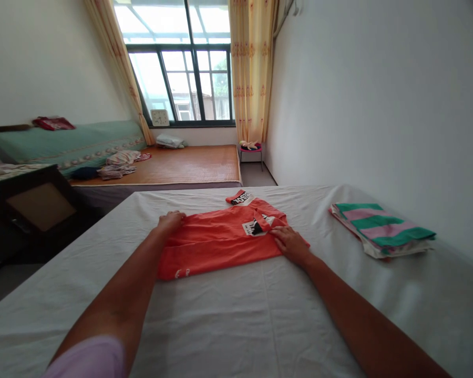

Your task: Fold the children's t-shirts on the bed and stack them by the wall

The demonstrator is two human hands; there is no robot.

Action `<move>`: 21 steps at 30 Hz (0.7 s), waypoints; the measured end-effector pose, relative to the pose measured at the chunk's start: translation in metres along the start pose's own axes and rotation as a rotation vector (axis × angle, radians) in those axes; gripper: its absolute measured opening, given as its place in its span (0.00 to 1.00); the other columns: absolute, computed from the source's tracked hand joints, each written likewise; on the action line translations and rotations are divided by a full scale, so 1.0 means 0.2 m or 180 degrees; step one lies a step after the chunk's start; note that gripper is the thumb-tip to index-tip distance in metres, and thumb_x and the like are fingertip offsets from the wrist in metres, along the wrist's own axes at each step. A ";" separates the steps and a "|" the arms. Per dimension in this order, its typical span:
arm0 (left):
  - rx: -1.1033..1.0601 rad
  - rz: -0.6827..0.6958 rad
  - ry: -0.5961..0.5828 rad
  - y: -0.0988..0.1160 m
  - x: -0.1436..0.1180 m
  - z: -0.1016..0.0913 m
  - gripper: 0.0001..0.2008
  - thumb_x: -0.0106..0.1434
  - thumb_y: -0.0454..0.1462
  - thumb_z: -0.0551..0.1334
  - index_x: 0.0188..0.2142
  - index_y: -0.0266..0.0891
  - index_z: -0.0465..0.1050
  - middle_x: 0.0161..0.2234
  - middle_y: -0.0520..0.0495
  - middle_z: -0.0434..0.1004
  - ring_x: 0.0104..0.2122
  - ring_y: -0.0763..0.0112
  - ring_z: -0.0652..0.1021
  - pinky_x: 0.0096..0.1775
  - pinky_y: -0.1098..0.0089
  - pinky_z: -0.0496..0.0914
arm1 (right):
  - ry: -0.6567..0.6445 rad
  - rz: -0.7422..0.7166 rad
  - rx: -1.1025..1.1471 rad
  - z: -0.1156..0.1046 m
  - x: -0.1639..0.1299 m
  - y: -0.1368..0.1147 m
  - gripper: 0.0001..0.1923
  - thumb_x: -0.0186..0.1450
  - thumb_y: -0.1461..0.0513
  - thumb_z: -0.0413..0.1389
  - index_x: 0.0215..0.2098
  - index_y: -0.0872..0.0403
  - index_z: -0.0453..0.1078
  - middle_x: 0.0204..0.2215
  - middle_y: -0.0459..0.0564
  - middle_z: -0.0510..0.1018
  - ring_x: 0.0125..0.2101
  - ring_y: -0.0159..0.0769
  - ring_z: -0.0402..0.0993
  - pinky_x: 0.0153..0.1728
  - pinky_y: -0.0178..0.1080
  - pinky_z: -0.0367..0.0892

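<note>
An orange T-shirt (216, 236) with black-and-white printed patches lies partly folded on a white sheet (220, 325). One long side is turned over toward me, and a sleeve with a black-and-white band sticks out at the far edge. At the shirt's far left corner, my left hand (171, 222) has its fingers closed on the cloth edge. My right hand (292, 244) rests on the shirt's right end beside the printed patch, its fingers stretched out over the fabric. The cloth under both palms is hidden.
A folded stack of clothes (386, 226), green-and-pink striped on top, lies at the right near the wall. Beyond the sheet are a bed with a brown mat (193, 163), a pink stool (251, 148) and a dark cabinet (39, 210) at the left.
</note>
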State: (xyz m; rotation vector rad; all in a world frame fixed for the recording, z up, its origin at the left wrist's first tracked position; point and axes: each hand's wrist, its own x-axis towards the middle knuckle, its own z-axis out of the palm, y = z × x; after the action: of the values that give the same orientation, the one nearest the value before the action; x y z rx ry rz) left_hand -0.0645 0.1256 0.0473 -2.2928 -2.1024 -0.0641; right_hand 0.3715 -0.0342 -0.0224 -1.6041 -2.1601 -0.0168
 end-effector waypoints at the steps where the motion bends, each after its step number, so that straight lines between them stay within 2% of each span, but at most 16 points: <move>1: 0.0041 -0.0015 0.0037 0.00 0.00 0.00 0.14 0.60 0.37 0.56 0.41 0.47 0.79 0.47 0.43 0.77 0.50 0.53 0.72 0.49 0.55 0.65 | 0.0002 -0.0006 0.0008 0.00 0.00 0.00 0.18 0.67 0.61 0.49 0.54 0.48 0.69 0.54 0.50 0.72 0.52 0.41 0.65 0.50 0.45 0.63; 3: 0.0118 -0.0213 0.0258 0.01 -0.01 -0.01 0.16 0.63 0.37 0.53 0.43 0.45 0.77 0.48 0.39 0.75 0.50 0.52 0.71 0.49 0.53 0.64 | 0.0018 -0.0026 0.0024 -0.01 0.00 0.00 0.18 0.67 0.61 0.49 0.53 0.48 0.70 0.53 0.51 0.73 0.52 0.41 0.65 0.51 0.45 0.63; 6: 0.0139 -0.0503 0.0644 0.10 -0.08 -0.05 0.21 0.63 0.36 0.53 0.54 0.43 0.69 0.54 0.37 0.70 0.51 0.51 0.70 0.48 0.54 0.65 | 0.0032 -0.0034 0.0083 -0.01 0.00 0.01 0.17 0.66 0.61 0.50 0.52 0.47 0.70 0.53 0.51 0.73 0.53 0.42 0.65 0.51 0.46 0.64; 8: 0.0007 -0.0161 0.0704 0.22 -0.16 -0.08 0.24 0.63 0.35 0.53 0.59 0.43 0.64 0.55 0.38 0.69 0.50 0.54 0.71 0.48 0.56 0.66 | 0.0034 0.0021 0.0214 0.00 0.00 0.02 0.17 0.66 0.61 0.50 0.52 0.48 0.70 0.53 0.51 0.73 0.53 0.43 0.65 0.51 0.47 0.64; 9: -0.0104 0.0214 0.0679 0.30 -0.22 -0.10 0.23 0.64 0.35 0.53 0.59 0.43 0.65 0.54 0.40 0.70 0.50 0.57 0.72 0.49 0.59 0.66 | 0.0062 0.0088 0.0325 0.01 0.01 0.02 0.18 0.65 0.61 0.50 0.52 0.48 0.70 0.52 0.52 0.74 0.53 0.43 0.66 0.52 0.48 0.63; 12: -0.0514 0.1522 0.0425 0.54 -0.43 -0.10 0.17 0.65 0.35 0.52 0.48 0.47 0.75 0.48 0.48 0.76 0.48 0.64 0.73 0.52 0.65 0.64 | 0.0265 0.0287 0.0927 0.01 0.04 -0.03 0.23 0.65 0.63 0.49 0.58 0.51 0.63 0.53 0.55 0.72 0.53 0.43 0.67 0.56 0.51 0.60; 13: -0.0621 0.1792 0.0385 0.61 -0.51 -0.09 0.16 0.65 0.35 0.53 0.46 0.47 0.76 0.47 0.48 0.76 0.47 0.65 0.74 0.51 0.65 0.65 | 0.0288 0.0247 0.1252 0.00 0.06 -0.06 0.26 0.65 0.63 0.48 0.62 0.51 0.58 0.56 0.55 0.70 0.55 0.42 0.66 0.56 0.50 0.60; 15: -0.0782 0.2082 0.0352 0.71 -0.63 -0.03 0.15 0.66 0.36 0.53 0.46 0.47 0.75 0.47 0.48 0.76 0.46 0.66 0.74 0.51 0.66 0.65 | 0.0166 -0.0055 0.2016 -0.04 0.11 -0.14 0.33 0.65 0.63 0.48 0.67 0.48 0.46 0.61 0.54 0.64 0.59 0.39 0.62 0.56 0.49 0.62; 17: -0.0861 0.2156 0.0346 0.75 -0.72 0.05 0.15 0.66 0.38 0.53 0.49 0.47 0.74 0.49 0.48 0.75 0.49 0.66 0.73 0.53 0.64 0.64 | -0.0032 -0.0395 0.2642 -0.09 0.15 -0.22 0.36 0.66 0.62 0.48 0.69 0.45 0.37 0.65 0.52 0.58 0.61 0.36 0.58 0.55 0.46 0.63; 19: -0.0872 0.2104 0.0329 0.75 -0.76 0.12 0.17 0.68 0.40 0.52 0.53 0.48 0.71 0.53 0.47 0.73 0.52 0.64 0.71 0.55 0.63 0.62 | -0.0136 -0.0454 0.2735 -0.12 0.18 -0.27 0.35 0.68 0.61 0.46 0.69 0.44 0.37 0.66 0.51 0.55 0.62 0.35 0.57 0.55 0.44 0.63; 21: -0.0830 0.1973 0.0292 0.71 -0.76 0.18 0.19 0.69 0.43 0.49 0.56 0.48 0.68 0.57 0.47 0.69 0.56 0.63 0.68 0.57 0.61 0.60 | -0.0223 -0.0334 0.2188 -0.11 0.19 -0.27 0.30 0.69 0.60 0.44 0.68 0.45 0.44 0.65 0.51 0.58 0.61 0.36 0.58 0.58 0.44 0.60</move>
State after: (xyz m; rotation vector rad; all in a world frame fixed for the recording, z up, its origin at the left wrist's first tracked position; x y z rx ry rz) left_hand 0.0644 -0.0359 0.0042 -2.9122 -1.3240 -0.4345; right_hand 0.3216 -0.0227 0.0244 -1.1006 -1.9799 0.6804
